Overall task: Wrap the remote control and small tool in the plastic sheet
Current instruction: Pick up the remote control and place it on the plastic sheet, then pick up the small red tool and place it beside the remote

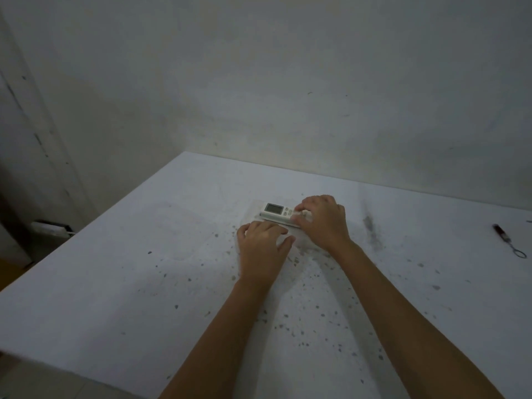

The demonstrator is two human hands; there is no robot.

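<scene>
A white remote control [275, 211] with a small grey screen lies on a clear plastic sheet [253, 212] near the middle of the white table [115, 283]. A thin pale strip, maybe the small tool, lies along the remote's near side [273, 219]. My right hand [324, 221] is curled over the remote's right end, fingers gripping it and some plastic. My left hand [263, 244] lies flat just in front of the remote, fingers spread, pressing on the sheet. The sheet's near part is hidden under both hands.
A dark red lighter-like object with a key ring [502, 234] lies near the table's right edge. Dark specks and a smudge [370, 226] mark the tabletop. A bare wall stands behind; the table's left edge drops to the floor.
</scene>
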